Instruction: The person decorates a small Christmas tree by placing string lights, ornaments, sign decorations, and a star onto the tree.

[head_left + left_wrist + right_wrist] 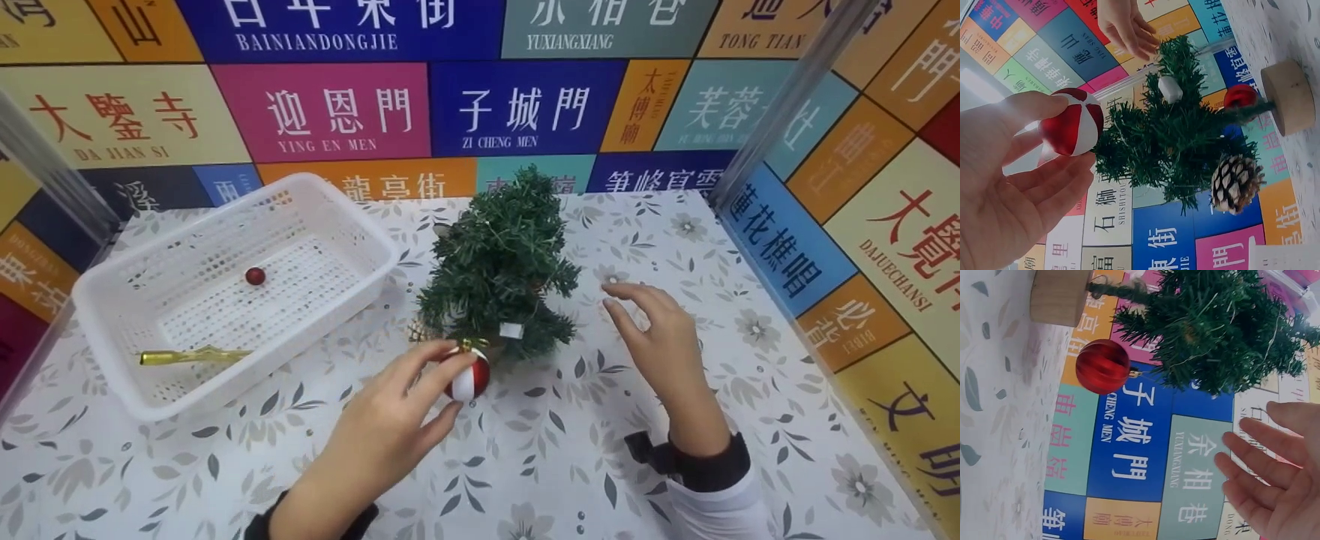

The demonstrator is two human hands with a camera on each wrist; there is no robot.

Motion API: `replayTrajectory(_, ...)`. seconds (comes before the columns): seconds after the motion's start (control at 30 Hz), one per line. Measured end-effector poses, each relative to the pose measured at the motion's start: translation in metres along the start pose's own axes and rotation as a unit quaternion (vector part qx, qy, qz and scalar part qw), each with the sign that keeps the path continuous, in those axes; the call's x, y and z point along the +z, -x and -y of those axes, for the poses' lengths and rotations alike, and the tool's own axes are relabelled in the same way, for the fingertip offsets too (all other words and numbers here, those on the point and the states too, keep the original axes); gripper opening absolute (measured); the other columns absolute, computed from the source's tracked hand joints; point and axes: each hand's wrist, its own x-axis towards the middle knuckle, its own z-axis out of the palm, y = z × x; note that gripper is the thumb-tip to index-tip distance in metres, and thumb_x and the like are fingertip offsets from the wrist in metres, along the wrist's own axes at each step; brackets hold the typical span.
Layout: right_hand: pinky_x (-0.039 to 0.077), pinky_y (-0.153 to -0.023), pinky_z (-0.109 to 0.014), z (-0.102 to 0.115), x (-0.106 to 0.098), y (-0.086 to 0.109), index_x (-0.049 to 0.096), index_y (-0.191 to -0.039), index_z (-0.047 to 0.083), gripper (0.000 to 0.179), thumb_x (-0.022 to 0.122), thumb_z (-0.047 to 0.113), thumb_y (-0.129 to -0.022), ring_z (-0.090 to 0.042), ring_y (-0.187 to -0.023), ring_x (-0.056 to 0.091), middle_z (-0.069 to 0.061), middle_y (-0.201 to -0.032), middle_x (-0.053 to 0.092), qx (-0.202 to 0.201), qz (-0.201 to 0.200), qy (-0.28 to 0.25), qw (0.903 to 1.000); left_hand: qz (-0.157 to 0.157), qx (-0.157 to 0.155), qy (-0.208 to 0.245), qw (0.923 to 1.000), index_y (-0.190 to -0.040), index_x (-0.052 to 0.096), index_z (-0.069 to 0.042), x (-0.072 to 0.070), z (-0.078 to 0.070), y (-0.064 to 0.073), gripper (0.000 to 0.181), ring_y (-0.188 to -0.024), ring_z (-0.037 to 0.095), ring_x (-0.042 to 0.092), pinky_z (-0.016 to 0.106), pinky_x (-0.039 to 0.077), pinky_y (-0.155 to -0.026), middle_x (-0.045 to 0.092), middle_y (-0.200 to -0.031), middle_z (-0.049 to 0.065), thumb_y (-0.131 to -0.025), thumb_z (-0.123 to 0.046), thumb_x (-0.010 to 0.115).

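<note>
A small green Christmas tree stands on the table on a round wooden base. My left hand pinches a red-and-white Christmas bauble between thumb and fingers, in front of the tree's lower left side. To the tree's right, my right hand is held apart from the branches; its fingers are spread and bent a little, with nothing in them. A pine cone and a shiny red bauble hang from low branches. Among the needles sits a white piece.
At the left is a white plastic basket with perforated walls. Inside lie a small red ball and a shiny gold piece. Panels printed with Chinese characters wall the back and sides of the leaf-patterned table.
</note>
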Motion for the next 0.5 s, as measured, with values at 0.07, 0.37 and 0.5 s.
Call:
replayTrajectory(0.07,0.05,-0.094,-0.04,0.005,0.0,0.003,0.072,-0.107,0.007,0.019,0.069,0.009,-0.089,-0.029,-0.106,0.063,-0.011,-0.108,0.071,-0.032,-0.037,-0.008,0.9988,0.007,-0.001,0.017,0.9998,-0.123,0.062,-0.012,0.005,-0.004,0.003,0.056,-0.106,0.023,0.064,0.033,0.057,-0.087,0.061,-0.121,0.008,-0.072,-0.008,0.082)
replayTrajectory(0.37,0.045,-0.096,-0.015,0.037,0.002,0.02,0.074,-0.102,0.008,0.02,0.073,0.003,-0.083,-0.02,-0.096,0.065,-0.006,-0.097,0.073,-0.173,-0.063,-0.116,0.9761,0.05,0.001,0.054,0.9973,-0.125,0.06,-0.014,0.024,-0.013,0.013,0.054,-0.103,0.019,0.065,0.029,0.056,-0.085,0.06,-0.121,0.006,-0.075,-0.012,0.081)
replayTrajectory(0.5,0.047,-0.097,-0.019,0.05,0.007,0.027,0.073,-0.104,0.008,0.018,0.07,0.015,-0.088,-0.021,-0.097,0.065,-0.007,-0.1,0.072,-0.23,-0.027,-0.159,0.9597,0.068,0.001,0.072,0.9951,-0.127,0.059,-0.014,0.028,-0.016,0.014,0.054,-0.104,0.017,0.065,0.027,0.056,-0.086,0.059,-0.122,0.005,-0.077,-0.014,0.081)
